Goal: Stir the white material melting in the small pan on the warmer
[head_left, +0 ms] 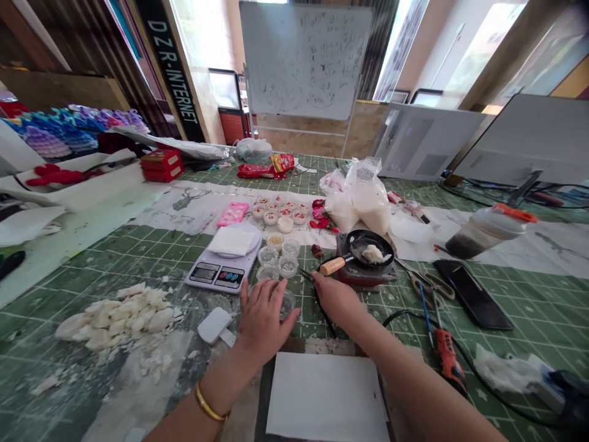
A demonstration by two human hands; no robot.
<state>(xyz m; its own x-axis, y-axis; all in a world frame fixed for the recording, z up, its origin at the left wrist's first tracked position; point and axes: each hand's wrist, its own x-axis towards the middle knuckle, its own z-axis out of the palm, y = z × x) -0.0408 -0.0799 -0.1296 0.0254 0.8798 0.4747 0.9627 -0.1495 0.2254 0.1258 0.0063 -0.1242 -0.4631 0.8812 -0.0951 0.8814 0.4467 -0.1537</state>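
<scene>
My left hand (263, 319) lies on the green cutting mat with its fingers wrapped round a small clear cup (288, 302). My right hand (335, 298) rests beside it, fingers curled, just below the wooden handle of a small black pan (363, 248). The pan holds a lump of white wax and sits on a red hot plate (368, 273). Three small clear cups (278, 256) stand just beyond my left hand, next to a digital scale (222, 270). Whether my right hand holds the thin dark tool under it I cannot tell.
A pile of white wax chunks (117, 314) lies at left. Filled cups with red petals (280, 212), a pink mould (232, 213) and plastic bags (363, 196) stand farther back. Scissors (430, 283), a phone (473, 293), a red tool (447, 356) and white paper (327, 396) lie near me.
</scene>
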